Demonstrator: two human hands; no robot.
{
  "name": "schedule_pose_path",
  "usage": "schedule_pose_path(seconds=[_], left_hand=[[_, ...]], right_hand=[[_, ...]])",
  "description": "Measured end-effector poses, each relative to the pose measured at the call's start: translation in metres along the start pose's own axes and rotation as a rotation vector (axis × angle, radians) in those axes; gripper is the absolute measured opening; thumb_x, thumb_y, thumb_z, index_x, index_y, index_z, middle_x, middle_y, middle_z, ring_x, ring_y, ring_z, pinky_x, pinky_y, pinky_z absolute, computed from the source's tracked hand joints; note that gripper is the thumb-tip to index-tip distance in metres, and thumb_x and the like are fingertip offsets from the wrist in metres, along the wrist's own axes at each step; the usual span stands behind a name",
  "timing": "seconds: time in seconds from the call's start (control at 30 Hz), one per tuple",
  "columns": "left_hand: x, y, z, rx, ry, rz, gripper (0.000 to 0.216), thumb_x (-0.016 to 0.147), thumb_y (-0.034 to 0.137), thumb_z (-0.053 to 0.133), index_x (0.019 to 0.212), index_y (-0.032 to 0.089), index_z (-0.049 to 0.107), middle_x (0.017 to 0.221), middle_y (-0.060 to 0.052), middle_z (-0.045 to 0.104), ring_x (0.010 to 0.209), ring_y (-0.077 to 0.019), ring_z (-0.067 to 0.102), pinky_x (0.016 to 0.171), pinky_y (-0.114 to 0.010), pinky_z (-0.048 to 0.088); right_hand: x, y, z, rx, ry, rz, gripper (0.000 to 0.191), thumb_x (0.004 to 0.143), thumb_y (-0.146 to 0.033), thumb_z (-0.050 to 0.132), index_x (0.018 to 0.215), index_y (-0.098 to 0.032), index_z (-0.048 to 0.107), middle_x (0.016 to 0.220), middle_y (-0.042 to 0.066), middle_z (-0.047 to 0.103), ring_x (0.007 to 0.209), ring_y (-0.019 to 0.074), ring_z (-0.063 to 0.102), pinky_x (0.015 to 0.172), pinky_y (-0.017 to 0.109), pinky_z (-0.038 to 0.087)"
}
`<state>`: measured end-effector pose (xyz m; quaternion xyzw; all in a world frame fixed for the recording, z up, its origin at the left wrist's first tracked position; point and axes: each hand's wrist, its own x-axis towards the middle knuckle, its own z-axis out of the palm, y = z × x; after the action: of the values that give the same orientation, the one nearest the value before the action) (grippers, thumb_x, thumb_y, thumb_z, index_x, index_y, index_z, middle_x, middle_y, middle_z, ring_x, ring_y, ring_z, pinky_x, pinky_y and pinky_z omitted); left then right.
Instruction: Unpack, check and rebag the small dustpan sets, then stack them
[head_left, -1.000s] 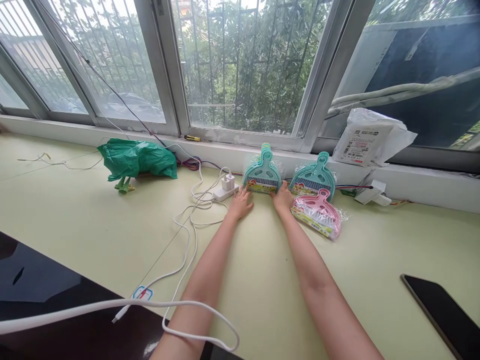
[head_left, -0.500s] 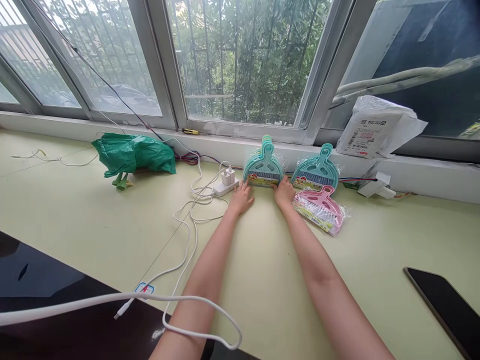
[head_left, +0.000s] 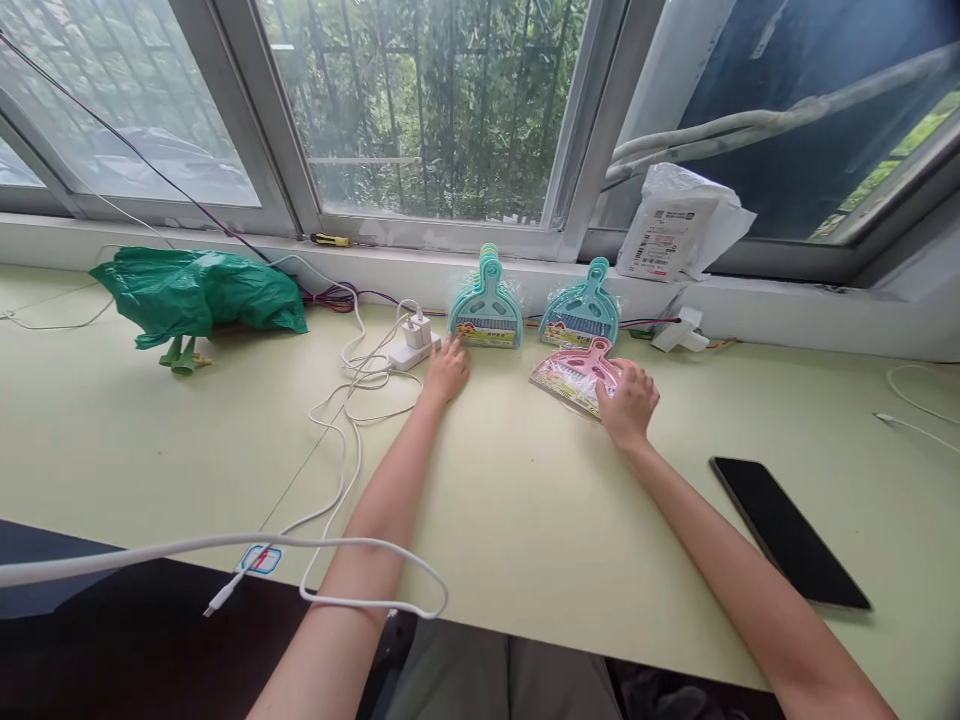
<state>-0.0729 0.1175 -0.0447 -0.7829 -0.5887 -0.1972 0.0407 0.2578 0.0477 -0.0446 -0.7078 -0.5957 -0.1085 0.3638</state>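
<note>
A stack of teal dustpan-and-brush sets [head_left: 486, 300] in clear wrap leans upright against the sill. My left hand [head_left: 448, 370] rests at its lower left corner, fingers stretched out and touching or almost touching it. To the right, a second group of teal dustpan sets [head_left: 581, 305] leans on the sill. In front of that group lies a wrapped pink dustpan-and-brush set [head_left: 570, 372], tilted. My right hand [head_left: 630, 400] grips its right side, thumb on the near face and fingers round the edge; the hand hides that end.
White cables [head_left: 352, 400] and a power strip with a charger [head_left: 415, 335] lie left of my left hand. A green plastic bag [head_left: 202, 295] sits farther left. A black phone [head_left: 787, 530] lies at the right. A white package [head_left: 675, 225] stands on the sill.
My right hand has left the teal stack and moved right onto the pink set. My left hand stays by the stack. The camera view has shifted to the right.
</note>
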Motion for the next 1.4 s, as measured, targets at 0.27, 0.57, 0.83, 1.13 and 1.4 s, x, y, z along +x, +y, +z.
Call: schedule_pose_path(seconds=[0.27, 0.57, 0.83, 1.13, 1.4], left_hand=[[0.033, 0.0, -0.006, 0.062, 0.025, -0.048, 0.063, 0.079, 0.008, 0.049, 0.141, 0.017, 0.04, 0.139, -0.015, 0.051, 0.135, -0.0291, 0.042, 0.119, -0.05, 0.019], [0.06, -0.014, 0.002, 0.163, 0.025, -0.015, 0.038, 0.084, 0.011, 0.049, 0.119, 0.016, 0.063, 0.123, -0.015, 0.061, 0.12, -0.0306, 0.051, 0.108, -0.043, 0.033], [0.07, -0.017, 0.015, 0.064, 0.081, -0.037, 0.03, 0.091, 0.017, 0.044, 0.098, 0.019, 0.073, 0.116, -0.012, 0.067, 0.114, -0.0282, 0.055, 0.099, -0.042, 0.039], [0.083, -0.02, 0.021, 0.062, 0.097, -0.114, 0.032, 0.092, 0.015, 0.04, 0.1, 0.016, 0.071, 0.103, -0.015, 0.071, 0.103, -0.0264, 0.062, 0.1, -0.041, 0.039], [0.081, -0.01, 0.024, 0.055, 0.213, -0.203, 0.031, 0.091, 0.017, 0.042, 0.096, 0.016, 0.072, 0.108, -0.015, 0.066, 0.114, -0.0301, 0.051, 0.105, -0.044, 0.035]], right_hand=[[-0.022, 0.049, -0.014, 0.175, -0.3, 0.242, 0.056, 0.085, -0.044, 0.051, 0.133, -0.018, 0.041, 0.138, 0.014, 0.055, 0.128, 0.0282, 0.049, 0.107, 0.042, 0.032], [-0.022, 0.041, -0.013, 0.161, -0.331, 0.153, 0.047, 0.087, -0.039, 0.044, 0.131, -0.022, 0.046, 0.137, 0.01, 0.057, 0.128, 0.0286, 0.05, 0.112, 0.049, 0.025], [-0.021, 0.039, -0.013, 0.127, -0.342, 0.133, 0.043, 0.088, -0.035, 0.044, 0.129, -0.022, 0.049, 0.135, 0.01, 0.059, 0.128, 0.0287, 0.049, 0.112, 0.051, 0.024], [-0.022, 0.042, -0.012, 0.101, -0.316, 0.079, 0.041, 0.087, -0.034, 0.043, 0.125, -0.023, 0.053, 0.128, 0.011, 0.062, 0.124, 0.0291, 0.051, 0.109, 0.05, 0.028], [-0.022, 0.041, -0.015, 0.096, -0.322, 0.06, 0.041, 0.087, -0.034, 0.043, 0.125, -0.022, 0.054, 0.131, 0.011, 0.06, 0.123, 0.0301, 0.051, 0.109, 0.051, 0.028]])
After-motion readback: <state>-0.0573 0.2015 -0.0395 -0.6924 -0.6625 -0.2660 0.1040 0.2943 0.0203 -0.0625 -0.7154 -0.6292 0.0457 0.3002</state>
